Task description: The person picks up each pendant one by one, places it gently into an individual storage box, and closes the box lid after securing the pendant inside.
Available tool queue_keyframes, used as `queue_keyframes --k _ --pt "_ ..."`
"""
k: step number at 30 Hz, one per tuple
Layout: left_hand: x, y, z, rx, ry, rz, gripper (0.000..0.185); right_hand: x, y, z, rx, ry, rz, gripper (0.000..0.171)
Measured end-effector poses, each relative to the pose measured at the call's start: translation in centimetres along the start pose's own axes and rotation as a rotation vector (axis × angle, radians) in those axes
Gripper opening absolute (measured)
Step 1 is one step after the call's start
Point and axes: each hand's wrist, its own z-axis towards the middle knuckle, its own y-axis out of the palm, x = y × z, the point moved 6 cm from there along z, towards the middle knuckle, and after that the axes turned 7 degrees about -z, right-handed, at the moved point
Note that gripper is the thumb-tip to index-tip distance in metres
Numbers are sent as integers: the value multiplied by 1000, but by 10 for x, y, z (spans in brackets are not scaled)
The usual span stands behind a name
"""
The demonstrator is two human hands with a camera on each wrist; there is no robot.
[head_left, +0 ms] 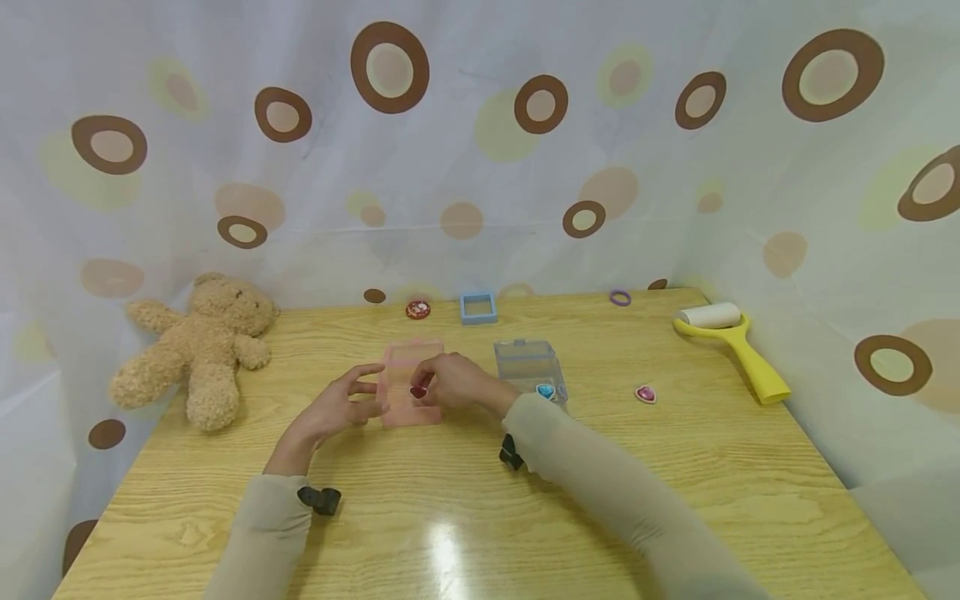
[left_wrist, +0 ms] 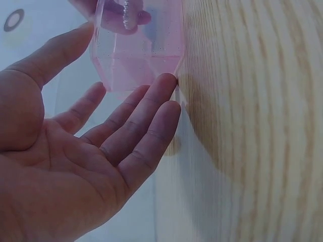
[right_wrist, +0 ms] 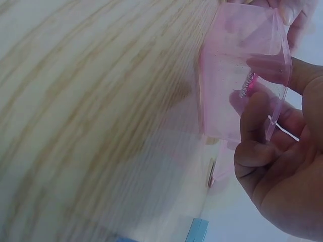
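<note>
A translucent pink plastic box point(head_left: 408, 415) stands open on the table, its lid folded out at the far side. My right hand point(head_left: 453, 381) reaches into it and pinches a dark red gem point(head_left: 418, 392) between thumb and fingers; a beaded silver edge shows on this gem point(right_wrist: 246, 84) through the box wall in the right wrist view. On the box's left side, my left hand point(head_left: 333, 410) has its fingers loosely extended, and its fingertips point(left_wrist: 164, 83) are at the box wall. A clear box point(head_left: 525, 364), also open, holds a blue gem point(head_left: 545, 390) to the right.
Right of the boxes lies a pink gem point(head_left: 646, 394). A yellow-handled lint roller point(head_left: 738, 337) rests at the right edge, a teddy bear point(head_left: 206, 346) at the left. Along the back are a red round badge point(head_left: 417, 310), a blue square frame point(head_left: 478, 318) and a purple ring point(head_left: 620, 291).
</note>
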Motion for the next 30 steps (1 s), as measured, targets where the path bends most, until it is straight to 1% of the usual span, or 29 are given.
queue_keyframes --k 6,9,12,22,30 --pt "-1 0 1 3 -6 3 71 -2 -2 -2 5 2 -44 25" --pt "-1 0 1 7 -11 6 71 -3 -3 -3 0 2 -50 30" --pt "0 0 0 9 -14 5 71 -3 -3 -3 -2 6 -47 31" --pt "-1 1 1 7 -12 6 71 0 -6 -8 17 -9 4 34" --pt "0 1 0 14 -24 11 72 3 -23 -18 60 -77 54 33"
